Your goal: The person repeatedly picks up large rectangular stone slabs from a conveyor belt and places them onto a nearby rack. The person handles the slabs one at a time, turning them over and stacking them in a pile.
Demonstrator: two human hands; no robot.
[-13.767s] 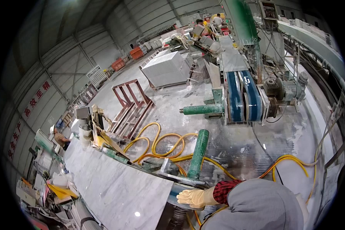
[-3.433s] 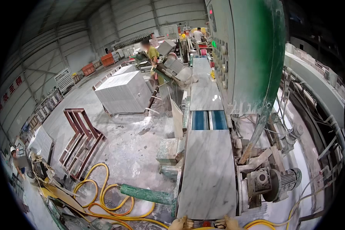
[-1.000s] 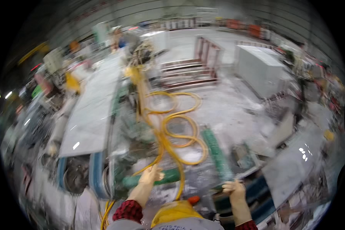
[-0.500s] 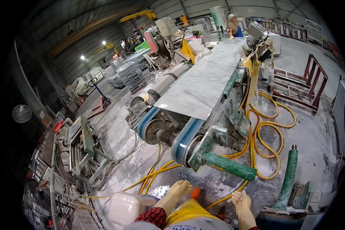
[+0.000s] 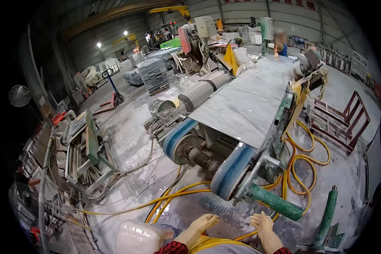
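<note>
My left hand (image 5: 202, 226), in a cream glove, hangs in front of my yellow apron (image 5: 222, 243) with its fingers loosely stretched toward the right. Facing it is my right hand (image 5: 263, 228), gloved alike, its fingers slightly bent. A gap separates the two hands, and nothing shows in either. Beyond them a large grey-white stone slab (image 5: 247, 101) lies on a conveyor with two blue belts (image 5: 229, 173). The near end of the conveyor, with a green round bar (image 5: 277, 203), is closest to my right hand; neither hand touches it.
Yellow hoses (image 5: 173, 195) run across the wet floor and coil at the right. A white plastic container (image 5: 135, 238) stands by my left arm. At the right are a green post (image 5: 326, 216) and a dark-red rack (image 5: 343, 122). Another person (image 5: 280, 45) stands at the slab's far end.
My view has shifted, so the slab and conveyor sit farther right and lower. My hands have come closer together, and the right hand's fingers look less curled.
</note>
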